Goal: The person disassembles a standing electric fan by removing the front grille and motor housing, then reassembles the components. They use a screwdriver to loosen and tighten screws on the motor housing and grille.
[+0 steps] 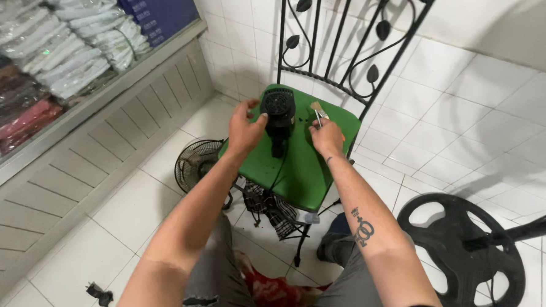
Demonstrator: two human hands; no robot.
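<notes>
Looking down past two grey-trousered knees and a red cloth (273, 295) between them, we see both forearms reaching out over a green chair seat (296, 173). One black fan motor housing (278, 114) stands upright in the middle of that seat, its cord trailing down toward the near edge. Left hand (244, 131) is half open, fingers (249, 106) spread and curled against the housing's left side, steadying it but not clamped. Right hand (326, 137) is closed in a pinch on a slim metal tool (318, 117), a small screwdriver by the look of it, just right of the housing.

That housing should be stiff, hard plastic with real weight inside, top-heavy on its narrow stem, so a grip round the stem or both flanks of the body looks safest. Behind the right hand lies one small brush (316, 106) on the seat.

On the tiled floor: one wire fan guard (198, 162) to the left, one round black fan base (462, 254) to the right. Farther off, one shelf (91, 96) carries stacks of wrapped, folded cloth.
</notes>
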